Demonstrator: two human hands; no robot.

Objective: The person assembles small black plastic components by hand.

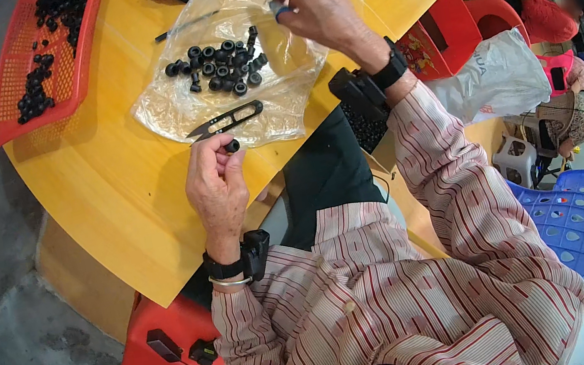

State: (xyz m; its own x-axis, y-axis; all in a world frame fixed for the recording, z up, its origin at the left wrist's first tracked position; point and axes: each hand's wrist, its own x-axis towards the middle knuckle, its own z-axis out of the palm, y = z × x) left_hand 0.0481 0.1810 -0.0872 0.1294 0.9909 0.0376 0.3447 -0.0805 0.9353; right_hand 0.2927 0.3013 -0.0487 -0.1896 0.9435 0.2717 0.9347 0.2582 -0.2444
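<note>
Black part [232, 146] in left hand [216, 183]

Printed capital letters [480, 64] run across the white bag [504, 76]. Reddish marks [485, 110] lower down are perhaps print, too small to read.

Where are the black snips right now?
In the head view, left of centre, the black snips lie on the clear plastic sheet, between the left hand and the black parts.
</note>
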